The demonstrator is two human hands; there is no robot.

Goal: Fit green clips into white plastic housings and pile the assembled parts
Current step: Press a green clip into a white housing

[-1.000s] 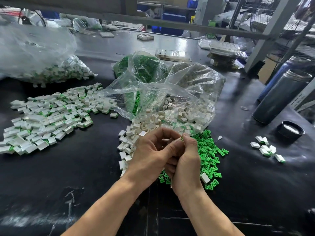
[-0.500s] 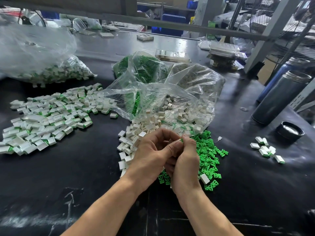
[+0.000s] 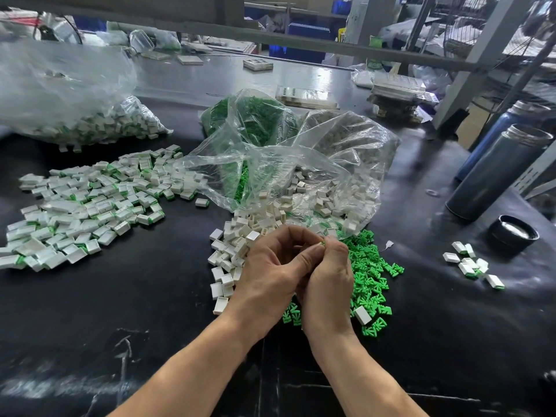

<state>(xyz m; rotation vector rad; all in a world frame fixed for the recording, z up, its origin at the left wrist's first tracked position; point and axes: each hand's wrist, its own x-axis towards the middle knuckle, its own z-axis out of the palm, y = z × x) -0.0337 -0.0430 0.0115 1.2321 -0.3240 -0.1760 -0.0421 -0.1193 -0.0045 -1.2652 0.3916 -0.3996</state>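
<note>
left hand and right hand: fingers curled together round a small part | green clip: only a tip is seen | white housing: hidden by fingers

Table top: black, smooth, dull sheen, pale scuffs at near edge. 
White housings: hard plastic, smooth, slightly glossy. 
Green clips: bright moulded plastic, matt. 
Assembled parts, left pile: white plastic with green plastic showing at ends. 
Bags: thin clear plastic film, crinkled, shiny. 
Flask, far right: dark brushed metal, satin finish. 
Lid near it: black, glossy rim.
</note>
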